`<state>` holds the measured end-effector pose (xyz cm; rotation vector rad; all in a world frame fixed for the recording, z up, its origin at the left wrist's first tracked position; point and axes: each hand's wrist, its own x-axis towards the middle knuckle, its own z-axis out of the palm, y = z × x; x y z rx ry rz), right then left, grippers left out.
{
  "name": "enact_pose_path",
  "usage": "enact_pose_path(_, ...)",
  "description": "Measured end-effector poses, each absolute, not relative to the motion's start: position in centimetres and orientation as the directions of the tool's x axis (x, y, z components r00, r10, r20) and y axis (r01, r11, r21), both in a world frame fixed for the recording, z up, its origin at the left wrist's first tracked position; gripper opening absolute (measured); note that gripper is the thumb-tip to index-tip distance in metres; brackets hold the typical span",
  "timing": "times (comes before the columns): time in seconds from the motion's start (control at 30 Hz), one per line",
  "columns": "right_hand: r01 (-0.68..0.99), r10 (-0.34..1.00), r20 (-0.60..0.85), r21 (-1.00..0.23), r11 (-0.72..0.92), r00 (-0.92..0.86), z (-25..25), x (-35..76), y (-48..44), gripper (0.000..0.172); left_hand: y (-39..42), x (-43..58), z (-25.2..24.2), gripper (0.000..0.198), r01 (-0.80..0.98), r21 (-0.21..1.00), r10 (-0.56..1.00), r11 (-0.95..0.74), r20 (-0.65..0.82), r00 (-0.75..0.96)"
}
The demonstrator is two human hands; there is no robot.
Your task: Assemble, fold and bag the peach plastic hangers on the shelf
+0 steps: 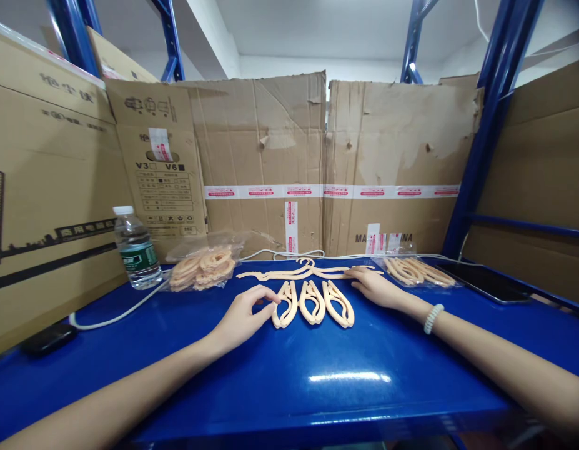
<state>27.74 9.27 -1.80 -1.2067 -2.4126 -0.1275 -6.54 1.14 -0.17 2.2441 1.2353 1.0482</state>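
Three folded, peach-coloured travel hangers lie in a row on the blue table: a left one [292, 312], a middle one [312, 304] and a right one [338, 306]. My left hand [245, 315] has thumb and forefinger closed at the left edge of the left one. Behind the row lie two unfolded hangers, a left hanger [270, 275] and a right hanger [333, 274], their hooks close together at the middle. My right hand [376, 287], a beaded bracelet on its wrist, has its fingers over the outer arm of the right hanger, hiding part of it.
Clear bags of folded hangers lie at left [202, 269] and right [411, 270]. A water bottle [137, 253] stands at left near a black device [49, 339] and white cable [115, 322]. At right lies a phone-like black slab [486, 281]. Cardboard [265, 144] walls the back.
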Motion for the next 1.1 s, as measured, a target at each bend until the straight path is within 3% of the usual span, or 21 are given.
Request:
enact_pose_path(0.27, 0.803, 0.764, 0.467, -0.169, 0.572, -0.446, -1.5, 27.6, 9.6, 0.013, 1.2, -6.5, -0.3, 0.016, 0.547, 0.63, 0.834, -0.551, 0.438, 0.336)
enact_pose_path(0.47, 0.811, 0.784, 0.495, -0.235, 0.535, -0.374, -1.3, 27.5, 9.2, 0.009, 1.0, -6.5, -0.1, 0.017, 0.543, 0.646, 0.843, -0.537, 0.431, 0.321)
enact_pose_path(0.6, 0.795, 0.785, 0.536, -0.305, 0.525, -0.312, -0.2, 28.2, 8.7, 0.008, 1.1, -6.5, -0.2, 0.022, 0.468, 0.732, 0.869, -0.494, 0.417, 0.265)
enact_pose_path(0.73, 0.744, 0.789, 0.545, -0.396, 0.539, -0.282, 1.6, 29.1, 7.6, 0.01, 1.6, -6.7, -0.4, 0.034, 0.351, 0.835, 0.905, -0.424, 0.397, 0.151)
enact_pose_path(0.87, 0.712, 0.801, 0.529, -0.444, 0.544, -0.282, 3.2, 29.0, 6.0, 0.023, 1.8, -6.7, -0.1, 0.048, 0.238, 0.923, 0.953, -0.301, 0.303, 0.031)
enact_pose_path(1.0, 0.719, 0.8, 0.476, -0.401, 0.568, -0.366, 4.1, 28.0, 4.3, 0.022, 1.5, -6.5, 0.2, 0.067, 0.116, 0.971, 0.977, -0.208, 0.213, -0.031)
enact_pose_path(1.1, 0.734, 0.787, 0.454, -0.344, 0.586, -0.417, 4.1, 27.1, 3.4, 0.021, 1.2, -6.2, 0.1, 0.077, 0.125, 0.963, 0.971, -0.239, 0.24, 0.012)
